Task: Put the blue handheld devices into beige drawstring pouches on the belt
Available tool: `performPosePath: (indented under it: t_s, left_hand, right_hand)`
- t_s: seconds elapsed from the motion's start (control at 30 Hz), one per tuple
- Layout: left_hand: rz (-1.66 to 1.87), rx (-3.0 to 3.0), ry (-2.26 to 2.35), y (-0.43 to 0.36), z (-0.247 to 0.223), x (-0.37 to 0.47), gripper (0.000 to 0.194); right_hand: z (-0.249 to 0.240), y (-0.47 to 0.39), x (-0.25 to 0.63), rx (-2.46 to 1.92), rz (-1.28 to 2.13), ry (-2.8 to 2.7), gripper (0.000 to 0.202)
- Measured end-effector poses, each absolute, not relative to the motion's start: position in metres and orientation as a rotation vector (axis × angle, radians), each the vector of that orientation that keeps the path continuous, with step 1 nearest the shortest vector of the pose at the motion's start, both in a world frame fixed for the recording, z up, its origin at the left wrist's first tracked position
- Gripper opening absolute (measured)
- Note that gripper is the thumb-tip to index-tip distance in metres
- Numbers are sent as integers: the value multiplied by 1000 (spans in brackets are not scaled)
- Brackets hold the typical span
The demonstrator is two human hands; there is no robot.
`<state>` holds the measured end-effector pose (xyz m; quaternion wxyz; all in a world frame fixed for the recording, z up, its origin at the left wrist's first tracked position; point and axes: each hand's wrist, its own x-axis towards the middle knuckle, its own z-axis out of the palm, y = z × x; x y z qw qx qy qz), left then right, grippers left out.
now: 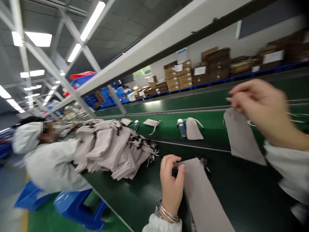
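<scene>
My right hand is raised at the right, fingers pinched at the top of a small grey drawstring pouch, which hangs over the belt's near edge. Lower down, my left hand curls its fingers and thumb around a small black piece, mostly hidden by the fingers. Right beside that hand, a longer grey fabric bag lies on the dark work surface, with black cord ends at its top corner. On the green belt lie another small pouch with white cords and a dark blue bottle-like item.
A large pile of grey bags with black cords covers the table to the left. Beyond it sits a person in a white cap and coat, near blue stools. A white beam crosses overhead. Stacked cartons line the back.
</scene>
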<state>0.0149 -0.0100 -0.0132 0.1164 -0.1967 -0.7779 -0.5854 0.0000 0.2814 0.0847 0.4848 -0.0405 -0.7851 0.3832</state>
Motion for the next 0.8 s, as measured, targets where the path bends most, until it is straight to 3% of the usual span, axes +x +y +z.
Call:
performPosePath:
  t_s: [0.13, 0.4, 0.6, 0.8]
  left_hand:
    - [-1167, -850, -2431, -12, -18, 9, 23]
    - [-797, -875, -2379, -18, -31, -1, 10]
    - [-914, -959, -2327, -13, -22, 5, 18]
    - [-1590, -1052, -2256, -17, -14, 6, 16]
  right_hand:
    - [65, 285, -37, -155, 757, -2372, 49]
    - [-4, 242, -122, -198, 607, -2932, 28]
    - [-21, 228, -161, -441, 760, -2982, 39]
    - [-18, 228, -132, -353, 1271, -2853, 52]
